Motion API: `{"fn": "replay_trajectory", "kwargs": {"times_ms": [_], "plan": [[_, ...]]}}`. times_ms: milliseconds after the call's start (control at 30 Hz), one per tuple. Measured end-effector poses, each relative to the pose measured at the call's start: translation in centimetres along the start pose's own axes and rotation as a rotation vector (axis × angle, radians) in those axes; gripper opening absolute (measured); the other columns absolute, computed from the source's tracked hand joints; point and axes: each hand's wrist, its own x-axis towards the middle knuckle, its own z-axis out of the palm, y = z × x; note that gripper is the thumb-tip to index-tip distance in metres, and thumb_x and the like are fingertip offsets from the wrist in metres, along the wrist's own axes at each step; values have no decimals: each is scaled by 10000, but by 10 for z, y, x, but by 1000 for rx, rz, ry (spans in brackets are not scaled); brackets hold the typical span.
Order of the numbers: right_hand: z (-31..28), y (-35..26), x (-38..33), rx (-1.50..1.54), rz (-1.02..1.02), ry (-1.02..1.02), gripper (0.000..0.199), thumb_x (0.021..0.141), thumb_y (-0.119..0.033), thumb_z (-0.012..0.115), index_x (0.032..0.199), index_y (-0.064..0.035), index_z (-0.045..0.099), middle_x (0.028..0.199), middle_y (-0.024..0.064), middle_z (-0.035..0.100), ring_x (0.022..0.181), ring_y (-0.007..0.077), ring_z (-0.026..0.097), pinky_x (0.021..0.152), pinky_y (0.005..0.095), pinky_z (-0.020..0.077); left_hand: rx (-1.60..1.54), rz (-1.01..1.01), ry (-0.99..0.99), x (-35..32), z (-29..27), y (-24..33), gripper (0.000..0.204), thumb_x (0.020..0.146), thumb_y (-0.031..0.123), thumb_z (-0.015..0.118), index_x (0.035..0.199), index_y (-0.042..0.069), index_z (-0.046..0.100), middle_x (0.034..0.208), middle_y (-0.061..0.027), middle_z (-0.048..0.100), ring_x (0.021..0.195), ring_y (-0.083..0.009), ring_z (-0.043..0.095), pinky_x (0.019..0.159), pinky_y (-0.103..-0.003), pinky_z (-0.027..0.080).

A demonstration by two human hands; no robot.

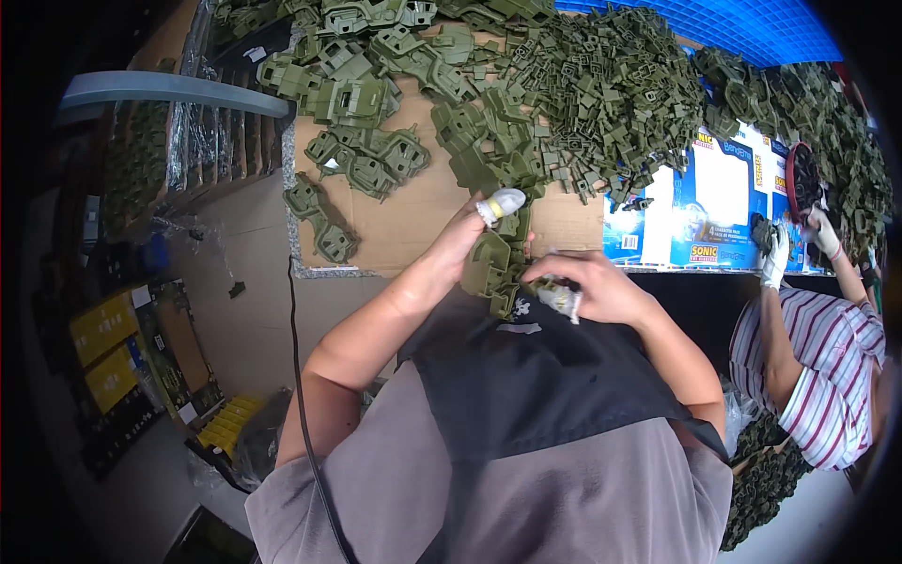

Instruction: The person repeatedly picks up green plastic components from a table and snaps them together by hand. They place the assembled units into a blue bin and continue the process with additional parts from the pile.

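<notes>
My left hand (460,242) grips an olive-green moulded plastic part (486,266) in front of my apron, at the table's near edge. A white and yellow wrap covers the left thumb (502,204). My right hand (601,284) is curled at the right side of that part, its index fingertip against it. Another white wrap (562,301) shows under the right fingers, with a bit of green beside it. Whatever the right fingers pinch is mostly hidden. Just beyond the left hand, more large green parts (484,136) lie on the cardboard.
Small green parts (611,85) are heaped at the back centre, larger shells (352,99) at the back left. Cardboard (399,221) covers the tabletop. A blue crate (723,23) stands behind. At right, a person in a striped shirt (817,376) works with white gloves. A black cable (296,376) hangs at left.
</notes>
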Motion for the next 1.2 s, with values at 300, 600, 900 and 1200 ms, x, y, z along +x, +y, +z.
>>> {"fn": "replay_trajectory", "kwargs": {"times_ms": [300,600,900,1200], "plan": [[-8,-14,12,-128,67,-180,378,638,25,558,1005,-58,591,900,130,620,860,325,601,771,408,483,117,-87,40,5,10,-4,337,856,243,568,1139,69,510,925,-79,593,788,-197,630,657,-324,551],[11,-1,12,-250,-31,-107,400,606,84,501,962,-54,622,817,179,588,816,348,594,762,423,482,216,-82,189,-10,21,-3,324,864,236,552,1148,86,514,945,-51,595,836,-149,617,656,-283,538],[-7,31,37,223,-36,55,292,801,-177,632,1072,-76,592,1030,152,593,959,263,584,823,341,461,-68,88,152,-25,-16,3,438,866,413,519,1126,61,523,990,-94,613,787,-183,625,682,-304,525],[12,144,112,-294,351,548,636,708,-249,706,1266,-120,429,1104,190,557,1032,364,485,915,416,388,-79,273,223,-24,-50,36,478,963,413,287,1189,18,433,1039,-188,600,932,-280,616,830,-394,508]]}}
